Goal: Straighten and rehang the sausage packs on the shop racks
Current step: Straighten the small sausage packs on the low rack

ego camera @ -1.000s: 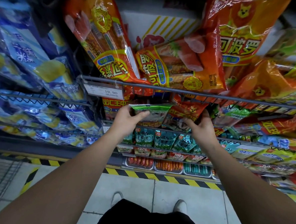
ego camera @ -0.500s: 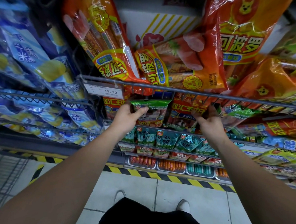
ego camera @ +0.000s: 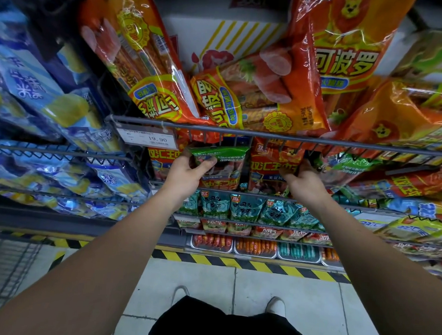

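Your right hand [ego camera: 303,181] has risen toward the hooks [ego camera: 280,145], its grip unclear; left hand [ego camera: 188,170] fingers [ego camera: 207,164] pinch the green-topped pack [ego camera: 220,155] by its header, probably light, floppy, slippery.

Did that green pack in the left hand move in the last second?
Yes. The green pack has risen slightly, its top now closer under the grey rack rail.

The person wears black clothing [ego camera: 230,328], white shoes [ego camera: 275,305].

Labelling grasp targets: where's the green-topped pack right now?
Head view, centre-left: the green-topped pack sits just under the grey rack rail, pinched by the left hand, just right of the 19.90 price tag.
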{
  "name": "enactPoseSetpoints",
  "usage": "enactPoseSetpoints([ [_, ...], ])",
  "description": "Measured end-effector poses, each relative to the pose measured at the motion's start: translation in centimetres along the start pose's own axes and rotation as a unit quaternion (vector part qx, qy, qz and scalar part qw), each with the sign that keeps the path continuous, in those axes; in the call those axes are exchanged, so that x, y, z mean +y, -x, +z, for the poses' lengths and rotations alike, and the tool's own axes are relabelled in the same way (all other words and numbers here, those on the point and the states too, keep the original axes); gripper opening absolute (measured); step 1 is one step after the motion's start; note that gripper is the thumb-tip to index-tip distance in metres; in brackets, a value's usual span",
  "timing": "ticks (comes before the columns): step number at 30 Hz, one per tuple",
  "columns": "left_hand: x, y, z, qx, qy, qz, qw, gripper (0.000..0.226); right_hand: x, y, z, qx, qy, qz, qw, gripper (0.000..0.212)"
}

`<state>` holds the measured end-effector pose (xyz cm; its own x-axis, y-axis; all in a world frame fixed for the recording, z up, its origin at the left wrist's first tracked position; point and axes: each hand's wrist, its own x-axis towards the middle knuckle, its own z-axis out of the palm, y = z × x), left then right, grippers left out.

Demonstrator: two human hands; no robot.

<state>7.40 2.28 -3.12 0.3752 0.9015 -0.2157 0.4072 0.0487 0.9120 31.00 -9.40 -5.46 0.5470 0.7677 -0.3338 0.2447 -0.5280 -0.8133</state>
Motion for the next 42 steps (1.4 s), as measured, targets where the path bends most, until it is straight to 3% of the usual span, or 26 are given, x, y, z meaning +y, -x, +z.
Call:
enactPoseSetpoints([
  [3, -0.1, 0.8, 0.1, 0.005, -0.004, 0.013, 1.000, 0.038, 0.0, 1.0, 0.4, 0.063, 0.044, -0.038, 0.996, 0.063],
  [5, -0.1, 1.5, 0.2, -0.006, 0.002, 0.021, 1.000, 0.022, 0.2, 2.1, 0.7, 0.104, 0.064, -0.071, 0.990, 0.047],
  [7, -0.1, 2.3, 0.4, -0.018, -0.002, 0.034, 0.999, 0.031, 0.3, 3.2, 1.0, 0.143, 0.063, -0.101, 0.983, 0.029],
  [9, -0.1, 3.0, 0.7, -0.008, -0.014, 0.047, 0.999, 0.060, 0.5, 4.4, 1.4, 0.186, 0.086, -0.141, 0.969, 0.036],
  [10, 0.0, 3.3, 0.9, -0.004, -0.015, 0.059, 0.998, 0.063, 0.5, 5.1, 1.5, 0.199, 0.100, -0.163, 0.961, 0.041],
  [14, 0.1, 4.5, 1.4, -0.029, -0.033, 0.126, 0.991, 0.046, -0.6, 7.9, 1.9, 0.207, 0.137, -0.265, 0.932, 0.053],
  [16, 0.5, 5.0, 1.4, -0.022, -0.046, 0.148, 0.988, 0.044, -1.7, 8.8, 1.9, 0.159, 0.117, -0.284, 0.938, 0.058],
  [19, 1.8, 5.5, 1.3, 0.008, -0.050, 0.161, 0.986, 0.048, -2.9, 9.5, 1.8, 0.028, 0.069, -0.276, 0.958, 0.073],
  [21, 2.8, 6.0, 0.9, 0.006, -0.028, 0.168, 0.985, 0.049, -3.0, 9.8, 1.8, 0.001, 0.036, -0.250, 0.968, 0.079],
  [26, 3.7, 7.3, -0.4, -0.003, 0.056, 0.161, 0.985, 0.016, -2.0, 9.9, 2.2, -0.052, -0.057, -0.177, 0.981, 0.082],
  [29, 3.7, 8.1, -0.7, 0.009, 0.097, 0.113, 0.989, 0.033, -0.5, 9.9, 2.4, -0.103, -0.067, -0.149, 0.981, 0.077],
  [31, 3.5, 8.3, -0.8, 0.008, 0.154, 0.083, 0.985, 0.039, 0.4, 10.0, 2.4, -0.110, -0.107, -0.132, 0.979, 0.065],
  [35, 2.9, 8.7, -1.0, -0.004, 0.307, 0.015, 0.951, 0.016, 0.7, 10.5, 2.2, -0.071, -0.204, -0.113, 0.970, 0.048],
  [42, 0.7, 9.1, -1.1, -0.009, 0.396, -0.068, 0.916, 0.037, 0.1, 11.1, 3.8, -0.059, -0.371, -0.044, 0.926, 0.046],
])
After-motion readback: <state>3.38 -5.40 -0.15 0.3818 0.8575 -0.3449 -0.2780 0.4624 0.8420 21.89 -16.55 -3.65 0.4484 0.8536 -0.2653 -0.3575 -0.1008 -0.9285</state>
